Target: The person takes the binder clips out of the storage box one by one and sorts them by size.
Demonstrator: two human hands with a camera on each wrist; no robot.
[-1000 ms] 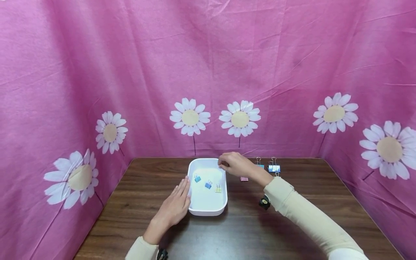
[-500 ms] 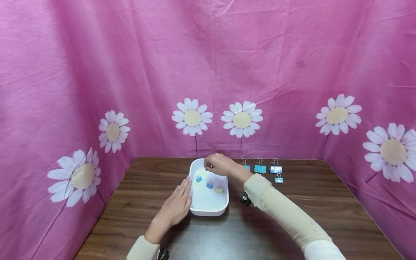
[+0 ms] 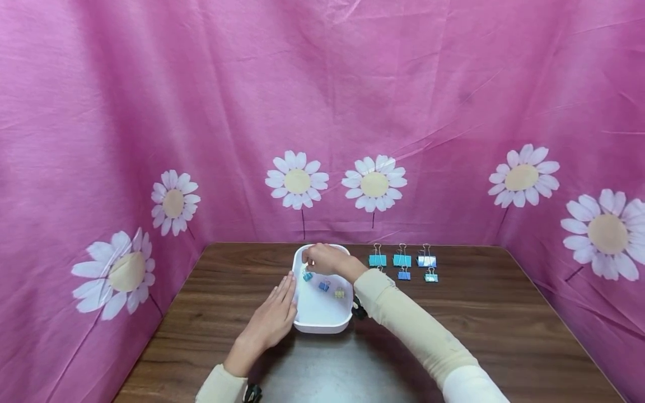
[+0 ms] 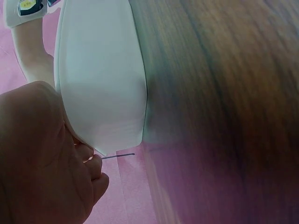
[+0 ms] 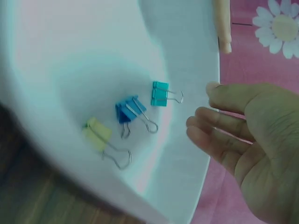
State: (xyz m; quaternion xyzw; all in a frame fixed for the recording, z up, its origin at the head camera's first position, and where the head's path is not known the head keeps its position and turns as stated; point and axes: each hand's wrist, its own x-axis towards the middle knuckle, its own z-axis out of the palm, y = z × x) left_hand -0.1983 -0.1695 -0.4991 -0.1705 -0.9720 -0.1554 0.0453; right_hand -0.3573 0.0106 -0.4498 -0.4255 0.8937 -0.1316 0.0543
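Observation:
A white plastic tray (image 3: 322, 327) holds three small binder clips: a teal binder clip (image 5: 160, 94), a blue binder clip (image 5: 131, 109) and a yellow binder clip (image 5: 97, 134). Over the tray's far left part, my right hand (image 3: 327, 260) hovers close to the teal binder clip. Its fingers are loosely bent, with nothing between them in the right wrist view. My left hand (image 3: 272, 316) rests with extended fingers against the tray's left wall; the left wrist view shows its palm side beside the white wall.
Right of the tray, larger binder clips stand in a back row: two teal binder clips (image 3: 377, 260) and a shiny blue one (image 3: 426, 261). Before them are a small blue binder clip (image 3: 404, 275) and a shiny light-blue one (image 3: 430, 277). Pink cloth hangs behind the wooden table (image 3: 478, 324).
My right hand has moved left from the tray's right rim to above its far left part, uncovering the clips on the table. My left hand has stayed at the tray's left wall.

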